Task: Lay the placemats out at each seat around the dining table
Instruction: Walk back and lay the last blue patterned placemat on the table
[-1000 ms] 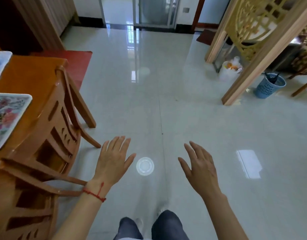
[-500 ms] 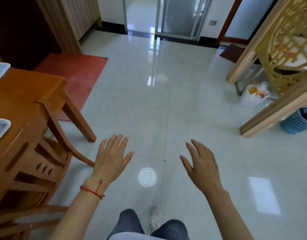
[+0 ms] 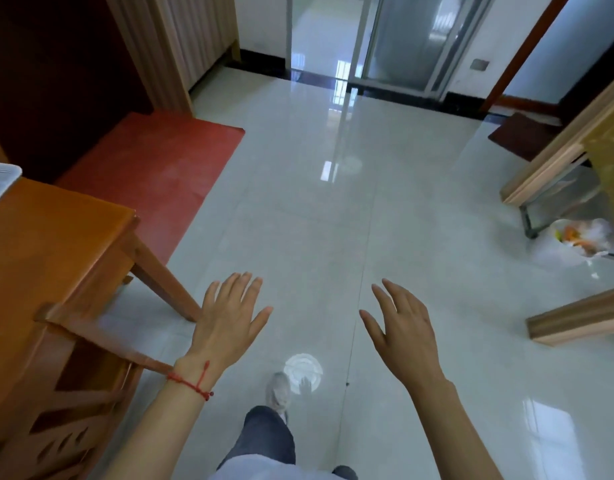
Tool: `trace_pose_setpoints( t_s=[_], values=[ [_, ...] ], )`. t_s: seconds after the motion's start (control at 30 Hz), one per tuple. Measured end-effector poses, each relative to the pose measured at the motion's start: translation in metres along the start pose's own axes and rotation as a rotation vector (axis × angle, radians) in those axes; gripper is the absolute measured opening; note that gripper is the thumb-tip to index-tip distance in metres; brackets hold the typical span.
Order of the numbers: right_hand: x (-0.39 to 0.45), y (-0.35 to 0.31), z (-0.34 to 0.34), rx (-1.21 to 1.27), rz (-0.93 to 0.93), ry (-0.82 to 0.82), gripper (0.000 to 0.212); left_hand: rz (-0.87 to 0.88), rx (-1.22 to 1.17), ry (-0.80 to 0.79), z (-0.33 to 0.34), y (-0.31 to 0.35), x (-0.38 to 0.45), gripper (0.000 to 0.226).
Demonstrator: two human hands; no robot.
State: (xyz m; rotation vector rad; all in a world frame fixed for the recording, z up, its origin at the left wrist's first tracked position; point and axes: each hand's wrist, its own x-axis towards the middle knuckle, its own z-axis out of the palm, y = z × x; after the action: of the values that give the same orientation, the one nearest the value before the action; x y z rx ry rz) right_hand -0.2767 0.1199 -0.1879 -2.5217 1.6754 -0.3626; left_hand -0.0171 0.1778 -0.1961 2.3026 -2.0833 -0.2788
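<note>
Hands (image 3: 229, 317) (image 3: 404, 332) empty, beside dining table (image 3: 56, 237)

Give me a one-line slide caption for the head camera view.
Both hands, left and right, open and empty above the tiled floor, beside the wooden dining table.

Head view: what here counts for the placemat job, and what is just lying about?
For the job:
- dining table
- placemat corner at the table's far left edge
- chair tucked at the table
- left hand and right hand, both holding nothing

Lying about:
- red mat
- white plastic bag
- wooden screen frame
</note>
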Motion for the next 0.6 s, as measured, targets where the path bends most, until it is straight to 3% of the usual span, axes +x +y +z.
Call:
trace_pose_setpoints(
  t_s=[0.6],
  values=[
    [0.303, -0.013, 0.049, 0.031, -0.095, -0.056, 0.056, -0.197, -0.049, 0.043, -0.042, -0.108, 0.246, 0.074]
  ],
)
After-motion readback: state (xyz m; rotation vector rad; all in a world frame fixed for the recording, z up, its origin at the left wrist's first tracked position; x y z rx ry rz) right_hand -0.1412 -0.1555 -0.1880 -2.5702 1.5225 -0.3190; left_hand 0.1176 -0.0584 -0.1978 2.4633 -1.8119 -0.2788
